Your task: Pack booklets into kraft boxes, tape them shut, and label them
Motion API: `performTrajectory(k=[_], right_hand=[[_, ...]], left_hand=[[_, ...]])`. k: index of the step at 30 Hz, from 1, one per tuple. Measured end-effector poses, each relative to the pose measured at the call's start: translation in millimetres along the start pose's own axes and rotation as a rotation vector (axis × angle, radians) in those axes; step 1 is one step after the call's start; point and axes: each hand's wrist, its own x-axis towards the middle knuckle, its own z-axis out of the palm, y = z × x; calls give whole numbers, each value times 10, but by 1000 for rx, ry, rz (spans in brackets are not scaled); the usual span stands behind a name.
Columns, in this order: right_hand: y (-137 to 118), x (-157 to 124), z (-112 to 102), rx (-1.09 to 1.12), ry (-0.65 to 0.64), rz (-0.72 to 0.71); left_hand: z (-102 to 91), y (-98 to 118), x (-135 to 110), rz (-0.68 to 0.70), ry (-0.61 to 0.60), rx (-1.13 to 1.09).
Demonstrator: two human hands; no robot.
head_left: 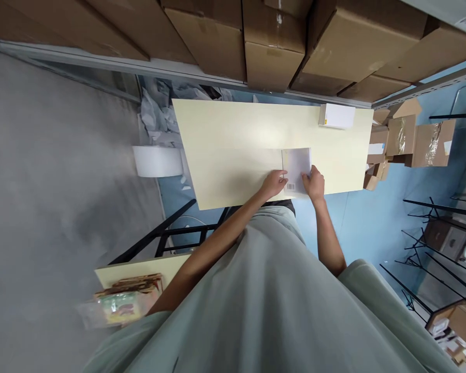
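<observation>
Head: wht rect. pkt (296, 167), fingers (281, 172) @ 2 sides

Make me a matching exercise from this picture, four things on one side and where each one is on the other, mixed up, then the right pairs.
Things:
1. Packet
2. White box
3. White cylinder
4. Row of brown boxes

Places:
A. Near the far right corner of the table
B. On the shelf
C. Between the left hand and right hand
D. Left of the table

Pairs: 1-C, 2-A, 3-D, 4-B
</observation>
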Motion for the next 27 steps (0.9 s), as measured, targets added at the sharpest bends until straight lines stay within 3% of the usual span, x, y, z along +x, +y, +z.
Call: performTrajectory(k=[4,8,11,13,18,23,27], right_hand=[[-233,-280,268,-85,10,-88],[-532,-598,575,-120,-148,-218],[-617,-658,794,-98,-305,-299],[-567,-593,877,-73,-347,-289],[-257,-269,886,-96,-189,-116],[-106,-30,901,-17,-140,-15],[-148,67,936,103,-208,69]], left_hand=[[-206,-115,-186,81,7,-93],[-488,-216,-464,123,54,-219],[-686,-358,-537,86,107,-206],[-790,-484,-505,24,160,-134],[-900,-701,-354,-60,234,72],[-852,-648,-303,-41,270,138],[-831,-614,-264,-77,313,159]])
